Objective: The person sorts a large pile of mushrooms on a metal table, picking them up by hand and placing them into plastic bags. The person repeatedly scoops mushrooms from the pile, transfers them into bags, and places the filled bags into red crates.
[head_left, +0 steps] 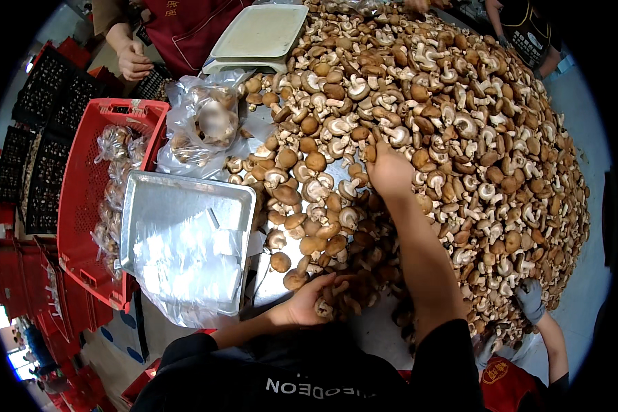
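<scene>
A huge heap of brown-capped shiitake mushrooms [453,172] with pale stems covers the table before me. My left hand [307,303] is low at the near edge, its fingers curled around a few mushrooms [334,299] close to my body. Farther out, my right hand [391,173] reaches into the heap, with its thumb and fingers closing about a brown mushroom [371,152]; its fingertips are partly hidden among the caps. Between my arms, looser mushrooms [314,245] lie on the bare metal tabletop [271,278].
Left of me sits a metal tray [248,206] with clear plastic bags [178,257] on it. A red crate [72,199] holds bagged mushrooms. Beyond are filled bags [209,120] and a scale [259,33]. Other people work around the table; one gloved hand [531,301] touches the heap.
</scene>
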Demonstrator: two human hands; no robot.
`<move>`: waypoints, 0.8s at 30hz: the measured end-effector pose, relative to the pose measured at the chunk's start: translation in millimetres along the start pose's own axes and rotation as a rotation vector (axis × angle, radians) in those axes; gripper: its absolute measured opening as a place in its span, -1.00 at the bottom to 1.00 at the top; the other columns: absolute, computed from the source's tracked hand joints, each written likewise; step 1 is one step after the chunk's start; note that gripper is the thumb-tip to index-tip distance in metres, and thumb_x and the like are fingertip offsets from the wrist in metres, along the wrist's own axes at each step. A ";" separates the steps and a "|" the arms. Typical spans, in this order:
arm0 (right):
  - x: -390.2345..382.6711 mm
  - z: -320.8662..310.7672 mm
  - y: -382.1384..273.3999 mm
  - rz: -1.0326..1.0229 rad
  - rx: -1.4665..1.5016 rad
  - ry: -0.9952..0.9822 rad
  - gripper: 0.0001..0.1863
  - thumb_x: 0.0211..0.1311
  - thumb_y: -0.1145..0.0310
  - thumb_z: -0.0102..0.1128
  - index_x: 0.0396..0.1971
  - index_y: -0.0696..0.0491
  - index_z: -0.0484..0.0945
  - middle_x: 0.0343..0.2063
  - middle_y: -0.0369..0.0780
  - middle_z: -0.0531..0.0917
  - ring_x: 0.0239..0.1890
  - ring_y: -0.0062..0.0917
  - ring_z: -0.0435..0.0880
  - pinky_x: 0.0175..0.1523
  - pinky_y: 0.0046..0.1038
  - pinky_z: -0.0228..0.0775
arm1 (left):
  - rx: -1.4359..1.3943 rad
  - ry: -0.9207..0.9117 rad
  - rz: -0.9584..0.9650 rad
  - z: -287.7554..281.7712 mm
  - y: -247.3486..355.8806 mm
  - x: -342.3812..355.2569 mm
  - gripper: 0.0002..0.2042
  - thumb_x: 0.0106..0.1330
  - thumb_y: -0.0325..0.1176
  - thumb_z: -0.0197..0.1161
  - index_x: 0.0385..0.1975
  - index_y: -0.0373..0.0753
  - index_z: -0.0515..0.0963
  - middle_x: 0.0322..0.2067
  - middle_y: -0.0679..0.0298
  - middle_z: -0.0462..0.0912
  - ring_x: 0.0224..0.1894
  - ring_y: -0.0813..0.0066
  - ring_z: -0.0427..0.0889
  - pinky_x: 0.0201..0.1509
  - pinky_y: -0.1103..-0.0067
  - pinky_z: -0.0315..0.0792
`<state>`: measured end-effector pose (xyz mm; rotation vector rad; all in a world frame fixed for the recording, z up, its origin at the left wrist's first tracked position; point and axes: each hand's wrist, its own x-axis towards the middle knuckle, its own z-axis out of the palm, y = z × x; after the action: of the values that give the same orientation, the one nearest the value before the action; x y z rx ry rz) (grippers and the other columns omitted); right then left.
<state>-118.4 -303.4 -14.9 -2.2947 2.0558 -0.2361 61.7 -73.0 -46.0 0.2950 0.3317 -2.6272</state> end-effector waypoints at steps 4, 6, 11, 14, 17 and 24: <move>-3.6 38.1 -4.4 -0.137 -0.047 0.199 -0.46 -0.04 0.29 0.27 0.02 0.05 0.41 -0.45 -0.20 0.62 -0.39 -0.30 0.56 -0.30 -0.31 0.43 | 0.085 0.130 0.020 34.8 9.1 -6.4 -0.50 0.39 -0.05 -0.23 0.24 -0.18 0.18 0.01 0.29 0.43 -0.04 0.12 0.46 -0.20 0.34 0.41; -8.6 36.5 -3.6 -0.197 -0.057 0.212 -0.43 -0.04 0.33 0.26 0.07 0.02 0.38 -0.45 -0.20 0.62 -0.39 -0.30 0.57 -0.30 -0.31 0.43 | 0.119 0.129 0.065 32.4 9.8 -7.2 -0.49 0.39 -0.05 -0.27 0.23 -0.21 0.18 0.04 0.20 0.42 -0.05 0.13 0.47 -0.19 0.39 0.42; 21.0 15.9 -3.8 0.028 -0.160 -0.225 -0.45 -0.12 0.38 0.24 -0.01 0.00 0.35 -0.55 -0.21 0.61 -0.38 -0.27 0.59 -0.32 -0.28 0.42 | 0.849 0.084 0.177 57.4 7.7 -12.0 -0.51 0.39 -0.13 -0.21 0.25 -0.21 0.15 0.13 0.17 0.36 0.03 0.25 0.44 -0.01 0.39 0.36; 1.2 5.4 -0.4 -0.029 0.032 -0.064 -0.45 -0.11 0.39 0.23 0.00 0.01 0.36 -0.54 -0.19 0.61 -0.34 -0.25 0.60 -0.28 -0.27 0.43 | 0.852 0.150 0.234 66.5 5.0 -14.5 -0.51 0.37 -0.18 -0.20 0.29 -0.16 0.09 0.13 0.16 0.35 0.02 0.31 0.46 0.01 0.46 0.37; -38.4 8.5 6.3 0.203 0.468 0.236 -0.52 -0.06 0.34 0.27 -0.05 0.00 0.43 -0.48 -0.19 0.60 -0.39 -0.29 0.60 -0.28 -0.34 0.43 | 0.653 0.286 0.203 94.8 20.7 -23.8 -0.47 0.36 -0.20 -0.18 0.33 -0.10 -0.01 0.17 0.17 0.28 0.08 0.30 0.42 0.11 0.48 0.31; -95.8 -100.2 -54.8 -0.475 0.688 -0.382 -0.71 -0.08 0.36 0.30 -0.27 0.06 0.55 -0.27 -0.22 0.62 -0.19 -0.30 0.60 -0.11 -0.40 0.42 | 0.306 0.027 0.410 56.5 36.8 -16.2 -0.45 0.38 -0.15 -0.15 0.33 -0.14 -0.03 0.21 0.12 0.25 0.22 0.21 0.30 0.23 0.36 0.25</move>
<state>-89.3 -195.9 84.1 -2.1071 1.0132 -0.4052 84.9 -113.6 5.1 0.4471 -0.1177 -2.2609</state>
